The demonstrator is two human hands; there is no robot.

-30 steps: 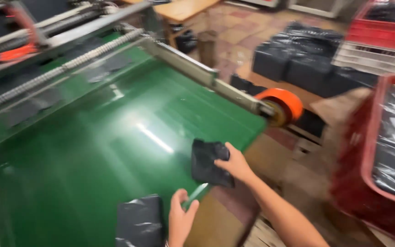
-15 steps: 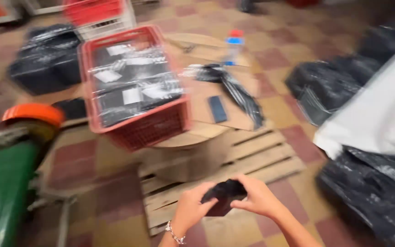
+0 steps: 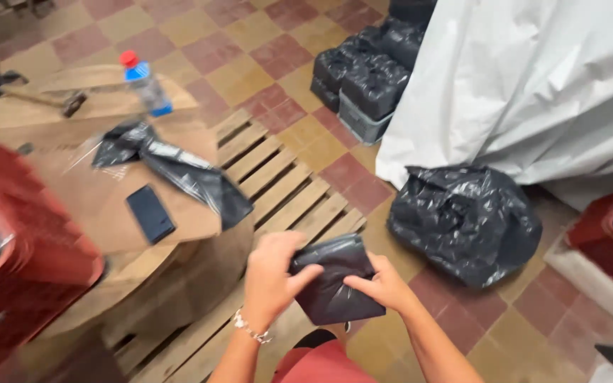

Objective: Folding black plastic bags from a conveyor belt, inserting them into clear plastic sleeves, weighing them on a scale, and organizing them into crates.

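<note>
Underfoot, a checkered tile floor (image 3: 250, 64) runs far; a white tarp (image 3: 533, 92) drapes far right, a full black sack (image 3: 466, 223) below it. Left of centre a wooden pallet (image 3: 285, 191) lies beside cardboard (image 3: 101, 206) bearing a phone (image 3: 150, 213) and bottle (image 3: 147, 85). Near centre, a folded black bag (image 3: 335, 280) sits between both hands: left hand (image 3: 271, 280) closed on its left edge, right hand (image 3: 384, 287) pinching its right side.

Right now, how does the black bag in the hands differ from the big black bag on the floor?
The folded bag is small, flat and held up between the left hand and right hand; the full bag is far bigger, stuffed round and crumpled. The folded bag is off the ground; the full bag rests on the tile floor, untouched. Both are glossy black plastic.
</note>
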